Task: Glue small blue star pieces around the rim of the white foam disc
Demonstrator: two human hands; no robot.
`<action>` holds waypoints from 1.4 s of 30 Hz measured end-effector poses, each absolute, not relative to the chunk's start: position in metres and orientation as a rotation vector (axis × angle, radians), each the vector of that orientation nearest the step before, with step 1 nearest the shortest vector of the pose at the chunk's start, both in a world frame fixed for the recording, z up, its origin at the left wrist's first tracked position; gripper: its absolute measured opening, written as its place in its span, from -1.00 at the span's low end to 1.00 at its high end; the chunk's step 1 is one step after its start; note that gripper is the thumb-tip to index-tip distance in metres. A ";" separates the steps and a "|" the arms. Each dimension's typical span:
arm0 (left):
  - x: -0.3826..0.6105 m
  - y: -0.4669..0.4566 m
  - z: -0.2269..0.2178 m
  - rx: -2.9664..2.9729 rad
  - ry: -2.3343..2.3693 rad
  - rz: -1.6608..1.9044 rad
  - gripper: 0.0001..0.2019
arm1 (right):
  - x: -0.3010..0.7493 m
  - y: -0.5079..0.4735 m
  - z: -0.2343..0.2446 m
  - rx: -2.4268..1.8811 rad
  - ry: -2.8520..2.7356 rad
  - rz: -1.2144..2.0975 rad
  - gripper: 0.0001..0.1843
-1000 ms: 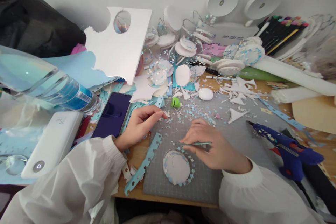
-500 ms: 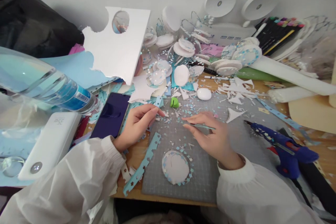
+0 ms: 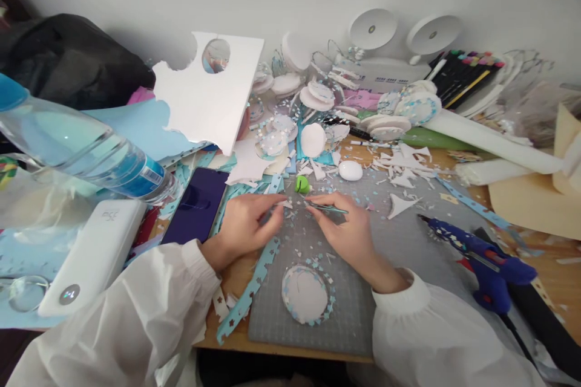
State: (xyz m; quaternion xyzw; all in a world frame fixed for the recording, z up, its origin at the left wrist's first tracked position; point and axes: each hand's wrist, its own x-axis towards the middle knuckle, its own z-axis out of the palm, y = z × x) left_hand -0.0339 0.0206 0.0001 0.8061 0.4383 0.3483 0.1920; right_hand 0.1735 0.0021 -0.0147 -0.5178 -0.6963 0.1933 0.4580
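My right hand (image 3: 347, 231) pinches thin metal tweezers (image 3: 327, 208) whose tips point left into a scatter of tiny blue and white paper bits on the grey cutting mat (image 3: 399, 266). Close beside it, my left hand (image 3: 247, 225) rests with fingers curled and fingertips pinched at the same scatter; what they hold, if anything, is too small to see. Nearer me on the mat lies a white foam disc (image 3: 305, 293) ringed with small blue paper stars. A blue punched paper strip (image 3: 249, 293) runs under my left wrist.
A blue glue gun (image 3: 476, 254) lies at the right. A dark phone (image 3: 197, 205), a white power bank (image 3: 93, 254) and a water bottle (image 3: 86, 148) sit at the left. Foam discs, paper scraps, a white cut-out board (image 3: 211, 94) and markers (image 3: 463, 69) crowd the back.
My right hand with the tweezers has moved from beside the foam disc up and left to the paper bits. My left fingers have closed in toward the tweezers' tips. The view has shifted.
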 end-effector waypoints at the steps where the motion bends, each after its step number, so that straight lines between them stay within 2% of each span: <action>1: -0.033 0.020 -0.002 2.456 1.222 0.908 -0.73 | 0.174 0.002 -0.015 -1.275 -1.714 0.468 -0.98; 6: -0.030 0.020 -0.005 2.843 1.235 0.756 -0.76 | 0.174 0.003 -0.015 -1.263 -1.696 0.483 -0.98; 20: -0.031 0.021 0.000 2.819 1.193 0.728 -0.75 | 0.173 0.007 -0.012 -1.335 -1.726 0.630 -0.99; 28: -0.031 0.019 -0.004 2.845 1.174 0.797 -0.76 | 0.175 0.009 -0.006 -1.312 -1.616 0.676 -0.93; 36: -0.031 0.019 -0.002 2.556 1.233 1.034 -0.81 | 0.190 -0.001 0.003 -1.155 -1.097 1.109 -0.78; 42: -0.030 0.018 -0.002 2.344 1.195 1.091 -0.84 | 0.188 -0.012 0.011 -1.095 -0.941 1.360 -0.75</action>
